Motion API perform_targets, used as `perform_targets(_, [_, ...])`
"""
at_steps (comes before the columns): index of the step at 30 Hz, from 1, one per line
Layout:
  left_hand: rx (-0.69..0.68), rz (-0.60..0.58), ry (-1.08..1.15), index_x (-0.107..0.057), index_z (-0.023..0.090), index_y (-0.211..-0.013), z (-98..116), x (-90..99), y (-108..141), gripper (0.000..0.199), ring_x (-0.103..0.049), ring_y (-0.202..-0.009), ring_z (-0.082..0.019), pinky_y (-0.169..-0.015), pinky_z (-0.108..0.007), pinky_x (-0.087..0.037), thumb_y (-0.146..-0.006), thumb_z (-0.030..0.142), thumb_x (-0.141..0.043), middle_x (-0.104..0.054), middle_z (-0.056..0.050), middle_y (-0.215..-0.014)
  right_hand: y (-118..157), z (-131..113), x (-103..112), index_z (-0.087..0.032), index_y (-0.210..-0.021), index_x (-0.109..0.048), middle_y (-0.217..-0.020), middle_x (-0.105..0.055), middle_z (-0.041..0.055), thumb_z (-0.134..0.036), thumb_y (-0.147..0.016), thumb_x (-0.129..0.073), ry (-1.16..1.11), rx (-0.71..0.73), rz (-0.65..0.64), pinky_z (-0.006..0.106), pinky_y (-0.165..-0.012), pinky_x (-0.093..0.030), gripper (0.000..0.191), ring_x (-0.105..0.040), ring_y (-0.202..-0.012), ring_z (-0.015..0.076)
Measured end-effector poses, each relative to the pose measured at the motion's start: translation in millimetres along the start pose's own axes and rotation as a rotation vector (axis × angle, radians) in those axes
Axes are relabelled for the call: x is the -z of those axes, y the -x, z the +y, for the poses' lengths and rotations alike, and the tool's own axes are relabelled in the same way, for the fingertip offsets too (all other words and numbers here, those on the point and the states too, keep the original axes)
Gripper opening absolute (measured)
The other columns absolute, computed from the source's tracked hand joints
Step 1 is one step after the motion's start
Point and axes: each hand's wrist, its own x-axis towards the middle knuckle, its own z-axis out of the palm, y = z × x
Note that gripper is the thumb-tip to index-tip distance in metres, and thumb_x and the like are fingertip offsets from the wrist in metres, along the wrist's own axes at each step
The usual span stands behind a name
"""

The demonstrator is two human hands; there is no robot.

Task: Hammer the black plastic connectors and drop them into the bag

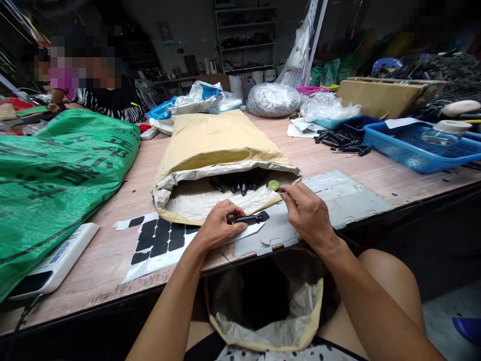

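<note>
My left hand (pixel 222 223) is closed around a slim black plastic piece (pixel 246 219) at the table's front edge. To its right, my right hand (pixel 308 213) pinches a small tool with a round yellow-green end (pixel 273 185); its lower part is hidden by the fingers. Just behind both hands lies a tan paper sack (pixel 225 133), its white-lined mouth facing me, with several black pieces (pixel 243 187) inside. A white sheet of black rounded-square stickers (pixel 162 233) lies left of my left hand. On my lap a second sack (pixel 265 336) stands open, its inside dark.
A green woven bag (pixel 71 165) covers the left side, partly over a white scale-like device (pixel 71 255). Grey cardboard (pixel 338 195) lies under my right hand. Black pieces (pixel 341 141) and a blue basket (pixel 417 155) are at right. Another person (pixel 108 105) sits at back left.
</note>
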Motion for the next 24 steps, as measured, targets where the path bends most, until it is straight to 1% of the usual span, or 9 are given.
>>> perform_targets(2, [-0.002,0.002,0.011,-0.073,0.022,-0.091,-1,-0.3,0,0.017,-0.059,-0.099,-0.024,-0.088,-0.036,-0.044,-0.075,0.027,-0.077,-0.064,-0.002,-0.094,5,-17,2,-0.019,-0.116,-0.068,-0.104,-0.072,0.0081,-0.025,-0.102,-0.05,-0.179,0.032,-0.011,0.032,-0.089,-0.052,0.024,-0.067,-0.097,0.021])
perform_targets(4, [-0.009,0.007,0.024,-0.072,0.022,-0.09,-3,-0.9,0,0.016,-0.059,-0.098,-0.023,-0.087,-0.035,-0.044,-0.076,0.027,-0.077,-0.065,-0.002,-0.095,11,-31,1,-0.02,-0.116,-0.068,-0.104,-0.073,0.0076,-0.022,-0.102,-0.051,-0.277,0.054,-0.056,0.033,-0.089,-0.053,0.023,-0.068,-0.098,0.0208])
perform_targets(7, [-0.011,0.013,0.028,-0.07,0.021,-0.087,-4,-1.6,-1,0.016,-0.058,-0.097,-0.023,-0.085,-0.034,-0.045,-0.075,0.027,-0.078,-0.064,-0.002,-0.094,17,-46,-3,-0.021,-0.117,-0.068,-0.105,-0.073,0.0067,-0.02,-0.101,-0.051,-0.295,0.074,-0.121,0.034,-0.089,-0.054,0.024,-0.068,-0.097,0.0209])
perform_targets(10, [-0.016,0.002,0.003,-0.07,0.021,-0.085,-3,-1.2,-2,0.014,-0.056,-0.094,-0.022,-0.081,-0.033,-0.044,-0.076,0.027,-0.078,-0.063,-0.002,-0.091,21,-55,-6,-0.021,-0.121,-0.067,-0.104,-0.072,0.0075,-0.019,-0.101,-0.05,-0.267,0.08,-0.127,0.034,-0.09,-0.054,0.026,-0.067,-0.098,0.0213])
perform_targets(15, [-0.035,0.004,-0.044,-0.067,0.02,-0.075,-1,-0.5,-2,0.013,-0.054,-0.088,-0.021,-0.078,-0.033,-0.041,-0.076,0.026,-0.078,-0.059,-0.001,-0.084,23,-59,-9,-0.023,-0.114,-0.07,-0.095,-0.07,0.0054,-0.015,-0.099,-0.052,-0.164,0.097,-0.231,0.031,-0.087,-0.053,0.025,-0.067,-0.092,0.0198])
perform_targets(17, [-0.025,0.016,-0.025,-0.068,0.02,-0.078,-1,-1.0,-1,0.012,-0.055,-0.089,-0.021,-0.079,-0.033,-0.043,-0.076,0.025,-0.078,-0.06,-0.001,-0.086,22,-57,-7,-0.023,-0.115,-0.07,-0.095,-0.07,0.0054,-0.015,-0.099,-0.052,-0.143,0.084,-0.217,0.031,-0.087,-0.052,0.025,-0.067,-0.092,0.0199])
perform_targets(20, [-0.004,0.021,0.016,-0.072,0.02,-0.088,-2,-2.1,-1,0.016,-0.058,-0.093,-0.022,-0.082,-0.033,-0.045,-0.074,0.023,-0.079,-0.064,-0.002,-0.091,22,-54,-4,-0.022,-0.119,-0.069,-0.098,-0.071,0.0063,-0.02,-0.101,-0.05,-0.136,0.046,-0.141,0.031,-0.088,-0.052,0.026,-0.067,-0.095,0.0209])
perform_targets(22, [0.002,0.022,0.027,-0.072,0.02,-0.089,-3,-2.6,-1,0.017,-0.059,-0.095,-0.022,-0.083,-0.033,-0.046,-0.073,0.024,-0.079,-0.065,-0.002,-0.092,22,-52,-2,-0.023,-0.118,-0.07,-0.098,-0.071,0.0064,-0.021,-0.101,-0.049,-0.125,0.029,-0.15,0.031,-0.088,-0.052,0.026,-0.067,-0.095,0.0211])
perform_targets(24, [0.004,0.028,0.031,-0.072,0.02,-0.088,-3,-2.8,-1,0.016,-0.059,-0.095,-0.023,-0.083,-0.034,-0.047,-0.074,0.025,-0.079,-0.065,-0.002,-0.092,24,-51,-2,-0.024,-0.116,-0.071,-0.098,-0.072,0.006,-0.021,-0.101,-0.049,-0.11,0.018,-0.193,0.03,-0.086,-0.052,0.027,-0.067,-0.094,0.0208])
